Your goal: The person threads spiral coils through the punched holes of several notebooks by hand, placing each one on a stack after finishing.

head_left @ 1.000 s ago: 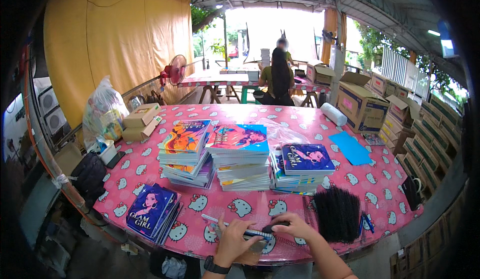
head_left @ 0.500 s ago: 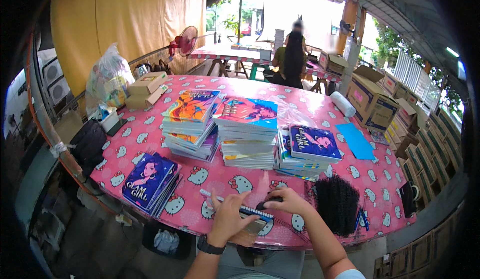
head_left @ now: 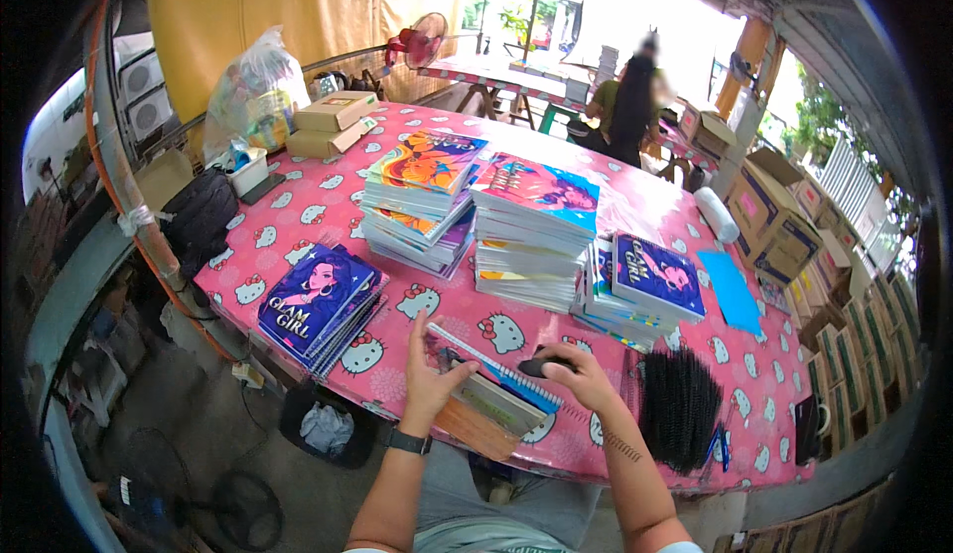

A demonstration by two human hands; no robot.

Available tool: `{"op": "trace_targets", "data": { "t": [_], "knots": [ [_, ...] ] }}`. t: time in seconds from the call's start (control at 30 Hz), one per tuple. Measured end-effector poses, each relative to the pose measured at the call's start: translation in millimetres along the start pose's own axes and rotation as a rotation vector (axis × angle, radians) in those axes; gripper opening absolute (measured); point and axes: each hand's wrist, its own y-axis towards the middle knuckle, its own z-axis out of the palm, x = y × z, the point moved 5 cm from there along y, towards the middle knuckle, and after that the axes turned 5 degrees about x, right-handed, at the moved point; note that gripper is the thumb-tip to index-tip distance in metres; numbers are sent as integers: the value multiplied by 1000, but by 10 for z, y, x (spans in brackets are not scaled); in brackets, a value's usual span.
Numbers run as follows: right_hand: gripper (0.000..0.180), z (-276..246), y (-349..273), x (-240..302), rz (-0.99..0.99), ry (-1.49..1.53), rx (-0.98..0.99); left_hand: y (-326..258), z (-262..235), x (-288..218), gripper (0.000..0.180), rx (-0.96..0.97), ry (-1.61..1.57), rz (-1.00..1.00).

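Observation:
In front of me lies a notebook (head_left: 539,406) with a blue strip showing and a spiral coil along its upper edge. My left hand (head_left: 433,379) grips its left end, thumb on top and fingers behind. Below the coil edge are a greyish-green strip and a brown wood-like piece (head_left: 486,432). My right hand (head_left: 581,376) is closed on a small black tool (head_left: 544,362) beside the coil; its exact kind is not clear. The coil's loose end runs toward my right wrist. A bundle of black spiral coils (head_left: 680,409) lies right of that forearm.
Finished-looking spiral notebooks (head_left: 320,300) are piled at left. Tall notebook stacks (head_left: 531,255) stand behind my hands, with another stack (head_left: 650,285) to the right. Farther off are a blue sheet (head_left: 730,292), cartons (head_left: 774,217), flat boxes (head_left: 333,121) and a person (head_left: 632,106).
The view has shifted, so the table appears tilted. My left hand's fingers have straightened up along the notebook's end, uncovering more of the notebook. My right hand still grips the black tool by the coil.

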Motion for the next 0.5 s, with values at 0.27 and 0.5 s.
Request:
{"op": "trace_targets", "data": {
  "t": [0.27,0.5],
  "knots": [
    [47,-34,144,-214,118,125,-46,-90,131,-134,98,-25,-50,69],
    [48,-39,307,-134,29,-334,35,-16,168,97,69,-17,-253,-22]
  ]
}}
